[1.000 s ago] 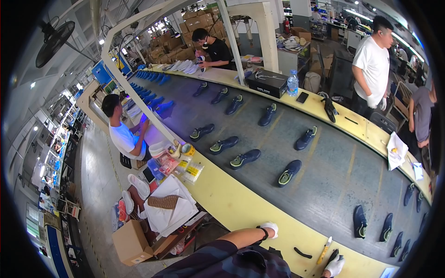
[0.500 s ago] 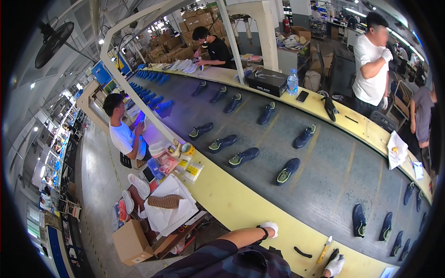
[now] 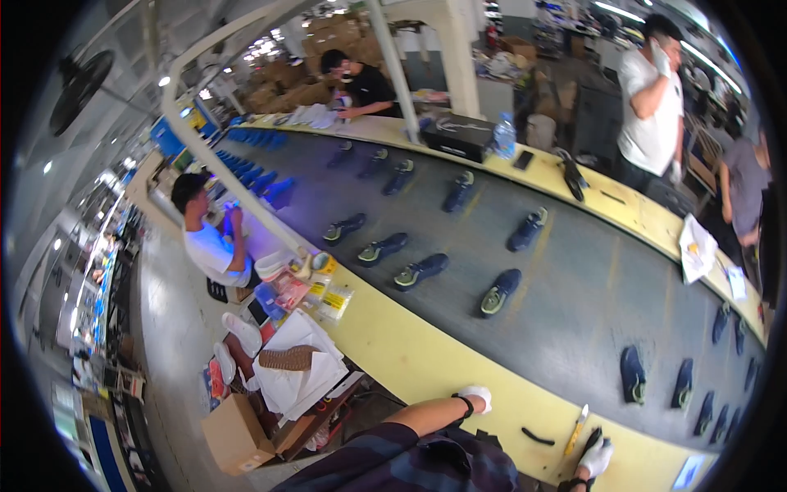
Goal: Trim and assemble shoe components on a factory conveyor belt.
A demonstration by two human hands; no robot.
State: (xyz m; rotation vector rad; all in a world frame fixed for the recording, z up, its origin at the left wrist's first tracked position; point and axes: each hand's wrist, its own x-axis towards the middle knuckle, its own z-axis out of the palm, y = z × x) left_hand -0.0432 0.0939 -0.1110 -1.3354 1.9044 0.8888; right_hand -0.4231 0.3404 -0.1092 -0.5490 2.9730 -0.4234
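Observation:
My left hand (image 3: 476, 398), in a white glove, rests at the near edge of the yellow ledge, next to the conveyor; its fingers are too indistinct to read. Farther right, my right hand (image 3: 598, 459), also gloved, is closed round a slim black thing (image 3: 592, 439) whose kind I cannot make out. Just left of it lie a yellow-handled knife (image 3: 576, 430) and a curved black piece (image 3: 538, 436). Dark blue shoes with light green linings, such as this nearest one (image 3: 500, 293), stand apart from both hands on the grey conveyor belt (image 3: 582, 312).
Tape, plastic bags (image 3: 334, 302) and a sole on white paper (image 3: 288, 357) lie to the left, above a cardboard box (image 3: 238, 435). Across the belt are a black shoebox (image 3: 457, 136), a bottle (image 3: 504, 136) and a phone (image 3: 523, 160). Several people work or stand around.
The whole view has shifted slightly. Across the belt, the standing person in white has raised a gloved hand from the chin to the side of the head. My hands stay in nearly the same places.

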